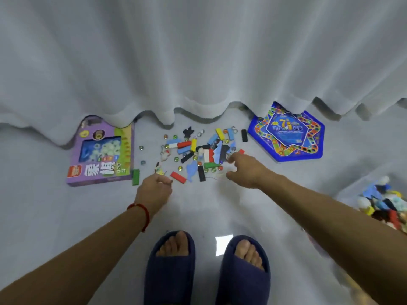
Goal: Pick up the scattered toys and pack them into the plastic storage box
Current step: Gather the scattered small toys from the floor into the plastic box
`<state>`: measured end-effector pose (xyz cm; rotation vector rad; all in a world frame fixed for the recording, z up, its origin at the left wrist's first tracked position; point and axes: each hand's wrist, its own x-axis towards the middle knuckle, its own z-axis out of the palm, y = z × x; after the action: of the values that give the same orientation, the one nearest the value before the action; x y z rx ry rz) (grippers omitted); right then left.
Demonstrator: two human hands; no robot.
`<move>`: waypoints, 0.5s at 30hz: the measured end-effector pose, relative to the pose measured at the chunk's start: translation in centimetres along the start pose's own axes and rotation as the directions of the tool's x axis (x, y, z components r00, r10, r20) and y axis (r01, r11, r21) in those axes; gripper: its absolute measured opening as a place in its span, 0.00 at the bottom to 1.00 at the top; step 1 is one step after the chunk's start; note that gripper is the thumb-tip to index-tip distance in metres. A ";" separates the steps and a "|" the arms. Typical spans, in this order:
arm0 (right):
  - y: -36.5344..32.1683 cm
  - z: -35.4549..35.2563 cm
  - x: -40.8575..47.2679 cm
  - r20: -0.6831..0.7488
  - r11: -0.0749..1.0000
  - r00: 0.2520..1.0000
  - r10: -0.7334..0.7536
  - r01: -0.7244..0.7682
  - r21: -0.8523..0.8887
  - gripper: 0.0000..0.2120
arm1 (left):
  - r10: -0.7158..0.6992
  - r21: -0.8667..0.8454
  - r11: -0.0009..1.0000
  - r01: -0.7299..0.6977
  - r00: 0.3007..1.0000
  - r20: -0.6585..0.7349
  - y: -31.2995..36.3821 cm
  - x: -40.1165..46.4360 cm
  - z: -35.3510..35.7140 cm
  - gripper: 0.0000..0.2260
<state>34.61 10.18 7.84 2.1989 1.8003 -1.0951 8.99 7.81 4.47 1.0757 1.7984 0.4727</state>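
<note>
Toys [198,150] lay scattered on the floor [55,216] just beyond your fingertips, a loose heap of coloured blocks, glass marbles and flat blue cut-outs, while the plastic storage box [383,203] sat well off to the outer side of your right hand [244,170], already partly filled. Your left hand [154,190] had its fingers [163,180] curled in a pinch around a small yellow figure [159,170], with a red block [178,177] lying just beyond them. Your right hand hung with fingers [231,158] spread and relaxed, gripping nothing, directly over the near edge of the heap. The likeliest trouble, as I judged it, was the marbles [176,159]: they sat among the blocks right under your right fingers, and a sweeping grab could have knocked them rolling across the smooth floor, possibly under the curtain [198,62] behind the pile. A large handful of mixed pieces might also have spilled on the long carry to the box, since slick blocks and round marbles slide out between fingers. The thin blue cut-outs lay flat and could have resisted a pinch, so you might have scraped at them and scattered their neighbours. The small figure in your left fingers looked lightly held and could have slipped. The purple game box [103,153] and blue game board [288,135] flanked the heap, and I could not tell whether they were meant to go in too.
</note>
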 end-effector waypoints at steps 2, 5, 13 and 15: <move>-0.1 1.7 2.9 -0.053 0.998 0.999 0.010 -0.013 -0.056 0.32 | 0.099 0.158 0.983 -0.095 0.995 -0.015 -0.8 1.3 0.4 0.05; -0.2 3.3 6.5 -0.182 0.999 0.983 0.003 -0.011 -0.041 0.37 | 0.237 0.278 0.935 -0.222 0.971 -0.021 -1.0 3.2 2.0 0.10; -1.4 4.9 11.5 -0.322 0.986 0.946 0.033 -0.084 -0.145 0.47 | 0.236 0.329 0.920 -0.213 0.971 -0.032 -0.7 6.4 6.3 0.30; -1.5 5.3 12.2 -0.340 0.994 0.941 0.003 -0.040 -0.104 0.41 | 0.259 0.352 0.906 -0.235 0.965 -0.024 -0.3 7.2 6.7 0.31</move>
<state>31.38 17.92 -2.56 2.4515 1.9007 -0.6215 13.50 12.77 -2.72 1.5633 1.8584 0.3517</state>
